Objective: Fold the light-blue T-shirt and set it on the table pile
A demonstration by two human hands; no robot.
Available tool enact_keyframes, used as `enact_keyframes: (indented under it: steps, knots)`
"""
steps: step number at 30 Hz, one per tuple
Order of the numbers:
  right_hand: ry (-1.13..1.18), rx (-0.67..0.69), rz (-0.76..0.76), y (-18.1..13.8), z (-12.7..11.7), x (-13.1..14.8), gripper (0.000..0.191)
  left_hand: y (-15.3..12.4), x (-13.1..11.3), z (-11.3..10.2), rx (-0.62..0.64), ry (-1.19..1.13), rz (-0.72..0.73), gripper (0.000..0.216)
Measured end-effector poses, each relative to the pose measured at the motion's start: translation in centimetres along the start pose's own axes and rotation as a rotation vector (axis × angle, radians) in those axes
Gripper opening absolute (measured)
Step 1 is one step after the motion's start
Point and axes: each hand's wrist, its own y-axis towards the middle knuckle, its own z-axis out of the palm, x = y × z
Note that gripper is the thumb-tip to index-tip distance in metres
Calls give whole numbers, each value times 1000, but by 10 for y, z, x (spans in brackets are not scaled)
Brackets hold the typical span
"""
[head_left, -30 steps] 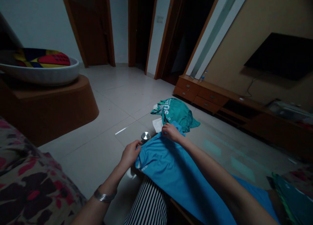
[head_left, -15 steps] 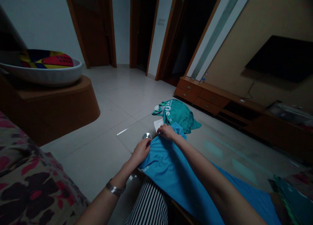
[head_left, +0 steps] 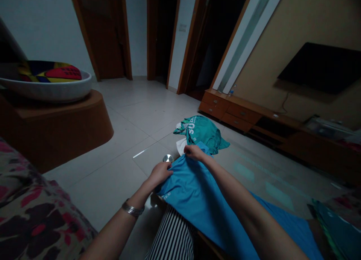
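Observation:
A blue garment (head_left: pixel 203 199) with small white lettering lies spread over a glass table in front of me and partly over my striped trouser leg (head_left: pixel 172 235). My left hand (head_left: pixel 162 173) is closed on its left edge, thumb and fingers pinching the cloth. Farther along the same edge, my right hand (head_left: pixel 194 152) grips a bunched fold. Just beyond my right hand a white piece (head_left: pixel 181 145), perhaps paper or a tag, sticks out. Behind it lies a crumpled green bag-like cloth (head_left: pixel 207 134) with white letters.
A round metal fitting (head_left: pixel 168 158) shows at the glass table's (head_left: pixel 141 152) corner. To the left are a flowered sofa cover (head_left: pixel 34 215) and a brown stand (head_left: pixel 93 120) bearing a white basin (head_left: pixel 56 90) with a colourful ball (head_left: pixel 50 72). A low wooden cabinet (head_left: pixel 234 113) runs along the right wall.
Both hands keep their hold on the blue garment. My left hand has shifted slightly left and down, and the edge between the hands looks pulled straighter. The view has turned a little.

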Motion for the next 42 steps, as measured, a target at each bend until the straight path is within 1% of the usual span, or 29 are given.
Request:
enact_keyframes:
  steps: [3, 6, 9, 12, 14, 16, 18, 19, 21, 24, 26, 28, 30, 35, 38, 40, 42]
  knots:
    - [23, 24, -39, 1, 1, -1, 35, -2, 2, -5, -78, 88, -34, 6]
    - [6, 34, -53, 3, 5, -1, 31, -7, 0, -5, -147, 184, -27, 8]
    - [1, 24, -38, 5, 7, 0, 25, -11, -4, -3, -155, 200, -27, 14]
    - [30, 2, 2, 5, 7, -2, 23, -10, -4, -2, -118, 164, -25, 23]
    - [54, -16, 38, 5, 6, -5, 26, -6, -1, -3, -70, 119, -15, 25]
    - [77, -33, 66, 2, 4, -8, 27, -2, 3, -5, -23, 54, 4, 21]
    - [99, -42, 81, -1, 3, -12, 27, 0, 7, -8, 11, -58, 54, 15]
    - [108, -45, 87, -2, 2, -13, 26, 1, 8, -10, 7, -135, 78, 14]
    - [123, -50, 95, -5, 3, -14, 25, -2, 10, -13, -48, -300, 87, 17]
    - [135, -57, 101, -5, 7, -14, 24, -11, 12, -15, -144, -474, -4, 25]
    - [135, -59, 104, -3, 10, -13, 24, -18, 13, -14, -167, -503, -37, 30]
    - [128, -61, 110, 0, 13, -13, 24, -22, 15, -13, -198, -458, -28, 33]
    - [115, -63, 121, 2, 14, -14, 24, -24, 17, -12, -235, -345, -22, 33]
    - [63, -82, 170, 0, 15, -10, 25, -25, 16, -11, -247, 138, -130, 32]
    - [24, -112, 202, -4, 17, -2, 24, -30, 12, -10, -288, 344, -154, 35]
    - [2, -170, 206, -6, 16, 3, 26, -33, 9, -9, -380, 431, -109, 35]
    - [1, -293, 208, -11, 13, 1, 30, -33, 5, -8, -472, 486, -28, 34]
